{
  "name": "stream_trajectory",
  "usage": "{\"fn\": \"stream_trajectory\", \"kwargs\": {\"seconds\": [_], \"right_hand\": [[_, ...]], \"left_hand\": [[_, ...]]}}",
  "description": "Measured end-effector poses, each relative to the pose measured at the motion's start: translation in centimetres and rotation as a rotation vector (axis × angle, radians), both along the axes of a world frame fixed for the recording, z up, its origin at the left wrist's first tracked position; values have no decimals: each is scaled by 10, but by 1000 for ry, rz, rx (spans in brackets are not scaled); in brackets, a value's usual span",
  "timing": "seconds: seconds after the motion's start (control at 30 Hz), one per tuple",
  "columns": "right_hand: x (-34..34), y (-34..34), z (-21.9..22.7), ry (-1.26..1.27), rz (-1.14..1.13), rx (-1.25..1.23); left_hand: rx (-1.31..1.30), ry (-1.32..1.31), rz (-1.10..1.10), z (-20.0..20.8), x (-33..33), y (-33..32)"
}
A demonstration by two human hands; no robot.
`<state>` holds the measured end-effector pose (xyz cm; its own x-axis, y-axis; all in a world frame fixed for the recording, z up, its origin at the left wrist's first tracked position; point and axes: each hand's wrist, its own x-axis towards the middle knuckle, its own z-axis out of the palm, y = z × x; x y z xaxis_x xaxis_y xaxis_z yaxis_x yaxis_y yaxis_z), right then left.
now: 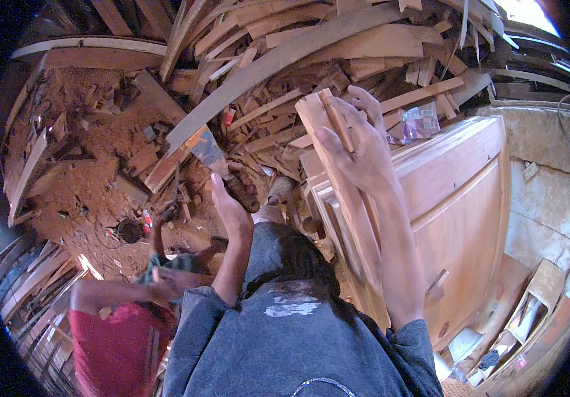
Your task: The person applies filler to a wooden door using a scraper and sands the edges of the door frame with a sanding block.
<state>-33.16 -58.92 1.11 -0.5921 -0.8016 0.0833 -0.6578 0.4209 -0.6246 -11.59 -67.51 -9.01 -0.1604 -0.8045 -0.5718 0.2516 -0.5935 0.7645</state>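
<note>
My left hand [235,208] is closed round the dark handle of a putty knife [209,149]. Its flat blade points up and to the left, with an orange smear near the tip. On the right, my right hand [362,142] lies along the narrow edge of an upright wooden panel [348,192], thumb apart and fingers stretched over the top. Beside it on the right leans a wooden panel door [460,231] with a raised frame. What my right fingertips touch on the far side is partly hidden.
A co-worker in a red shirt [116,347] sits low at the left. Offcuts [364,46] and a long curved board [278,59] pile up ahead. Sawdust and scraps cover the ground [93,178]. A clear plastic packet [420,122] rests by the door's top edge.
</note>
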Motion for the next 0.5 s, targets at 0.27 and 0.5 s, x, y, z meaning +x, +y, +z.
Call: {"fn": "stream_trajectory", "kwargs": {"seconds": [0.27,0.5], "right_hand": [[5,0,-5,61,-2,48],[13,2,-5,409,15,52]], "left_hand": [[-16,3,-42,1,1,-4],[-79,105,-83,-6,7,-4]]}}
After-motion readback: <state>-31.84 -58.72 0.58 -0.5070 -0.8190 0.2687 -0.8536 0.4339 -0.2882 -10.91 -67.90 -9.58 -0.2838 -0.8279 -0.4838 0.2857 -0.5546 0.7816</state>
